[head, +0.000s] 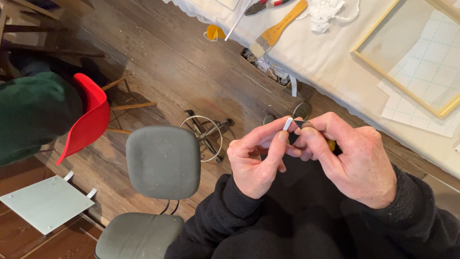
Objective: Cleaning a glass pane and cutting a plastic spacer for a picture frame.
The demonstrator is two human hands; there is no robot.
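Observation:
My left hand [258,156] pinches a small white strip [287,124] between thumb and forefinger, in front of my chest. My right hand [352,158] is closed around a small dark-tipped tool [303,124] with a yellow handle, mostly hidden in the fist. The dark tip touches the white strip. Both sleeves are black fleece.
A grey padded chair [163,160] stands below my hands on the wooden floor. A red chair [88,120] and a person's green sleeve [33,112] are at left. The white-covered table [330,52] at upper right holds a wooden frame [383,74], a brush [280,29] and pliers [261,5].

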